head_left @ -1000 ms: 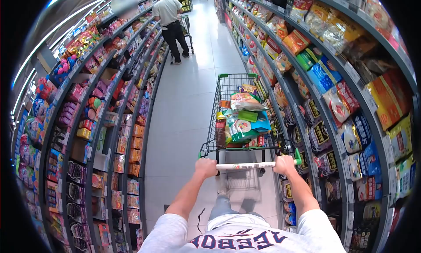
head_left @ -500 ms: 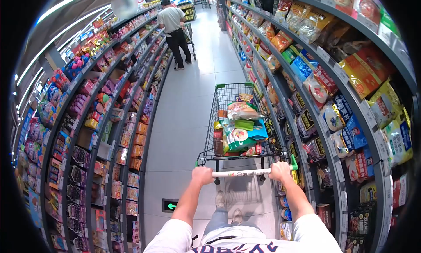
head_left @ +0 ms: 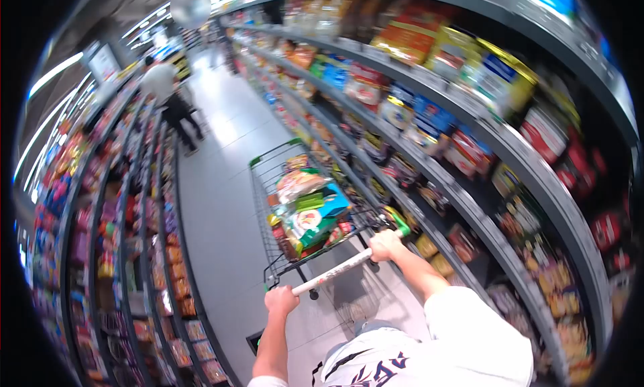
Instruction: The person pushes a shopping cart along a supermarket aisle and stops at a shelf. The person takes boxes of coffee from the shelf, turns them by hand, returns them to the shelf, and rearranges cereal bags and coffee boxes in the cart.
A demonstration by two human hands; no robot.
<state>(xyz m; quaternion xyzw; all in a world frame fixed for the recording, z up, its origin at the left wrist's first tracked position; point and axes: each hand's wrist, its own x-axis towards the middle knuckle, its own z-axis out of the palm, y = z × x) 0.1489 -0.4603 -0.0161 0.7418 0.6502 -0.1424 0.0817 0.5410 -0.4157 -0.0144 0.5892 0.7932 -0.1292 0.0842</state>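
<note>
Both my hands grip the pale handle bar (head_left: 333,271) of a shopping cart (head_left: 263,198) with a dark wire basket and green corners. My left hand (head_left: 282,299) is wrapped round the bar's left end. Near the green end piece on the right, my right hand (head_left: 387,245) is closed on the same bar. Packaged groceries fill part of the basket. Among them are a teal and green bag (head_left: 315,220), a flat green pack (head_left: 310,202) and a clear-topped bag (head_left: 300,183). Blur hides their labels.
Shelves of bagged foods (head_left: 416,118) run close along the cart's right side. Small packaged goods line the left shelves (head_left: 161,253). Ahead on the left, a person in a light top (head_left: 161,83) stands by another cart. Grey floor tiles (head_left: 211,206) run between the shelves.
My view has turned right and tilted, so the cart, the left shelves and the person sit further left. More of the right shelves shows. Both hands have stayed on the bar.
</note>
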